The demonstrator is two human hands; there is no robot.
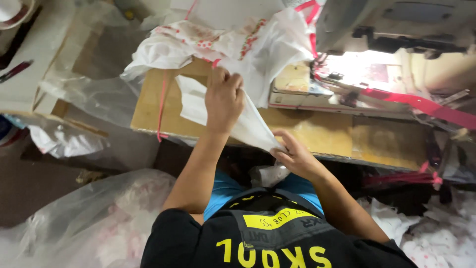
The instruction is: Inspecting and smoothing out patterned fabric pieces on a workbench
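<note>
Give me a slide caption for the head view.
Both hands, left and right, grip white fabric on a wooden sewing table.

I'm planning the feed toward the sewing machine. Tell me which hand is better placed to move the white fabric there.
Probably the right hand: it pinches the white fabric at its near corner, on the sewing machine side. The left hand grips it farther left.

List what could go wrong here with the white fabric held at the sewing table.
1. The white fabric is stretched between the left hand and the right hand; its lower corner hangs past the wooden table edge and might slip down.
2. The loose pink ribbon trails by the sewing machine and could snag the cloth.
3. The heaped printed fabric behind could slide off.
</note>
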